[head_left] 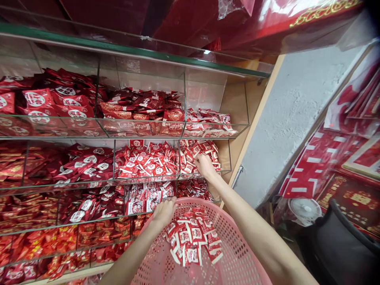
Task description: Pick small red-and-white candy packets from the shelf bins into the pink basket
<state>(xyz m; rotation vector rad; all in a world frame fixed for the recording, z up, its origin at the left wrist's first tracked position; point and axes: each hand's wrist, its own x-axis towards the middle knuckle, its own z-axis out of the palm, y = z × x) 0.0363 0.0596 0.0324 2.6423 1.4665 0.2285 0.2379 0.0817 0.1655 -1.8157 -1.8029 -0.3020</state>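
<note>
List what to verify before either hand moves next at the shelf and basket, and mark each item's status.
1. Left hand gripping the basket rim: ok.
2. Right hand inside the bin, second shelf, far right: ok.
3. Right hand closed on a packet: cannot tell; its fingers are buried in the pile.
4. Room in the basket: ok; its packets cover only part of the floor.
5. Basket close below the bin: ok.
</note>
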